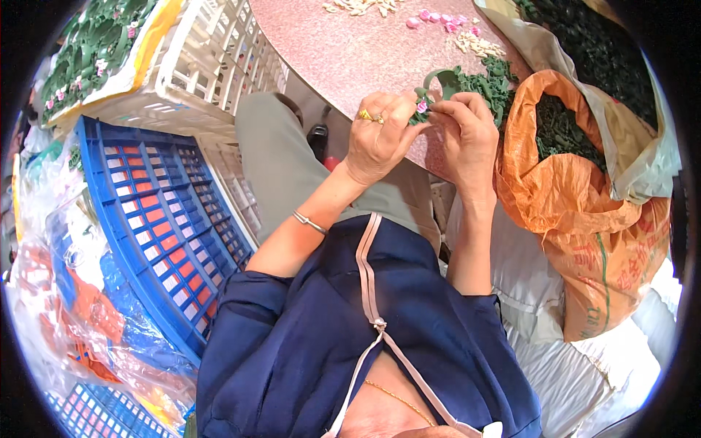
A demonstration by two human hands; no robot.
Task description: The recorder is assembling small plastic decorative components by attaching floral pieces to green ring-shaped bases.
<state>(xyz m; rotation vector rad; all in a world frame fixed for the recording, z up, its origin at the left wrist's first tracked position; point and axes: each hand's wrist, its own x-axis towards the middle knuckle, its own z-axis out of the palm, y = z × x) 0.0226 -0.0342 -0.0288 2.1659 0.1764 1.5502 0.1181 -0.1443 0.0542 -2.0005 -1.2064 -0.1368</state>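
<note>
My left hand (378,135) and my right hand (467,135) meet at the near edge of a round pink speckled table (350,51). Between their fingertips they pinch a small green plastic leaf stem with a pink flower bud (421,104) on it. The left hand wears gold rings and a thin bracelet at the wrist. Just beyond the right hand lies a pile of green plastic leaf pieces (485,82). Loose pink buds (438,18) and cream-coloured small parts (478,45) are scattered farther back on the table.
An orange woven sack (584,219) full of green pieces stands at the right, a pale sack (642,146) behind it. A blue crate (157,212) and white crates (212,66) are stacked at the left, with plastic bags (66,314) below. White sacks (577,365) lie at lower right.
</note>
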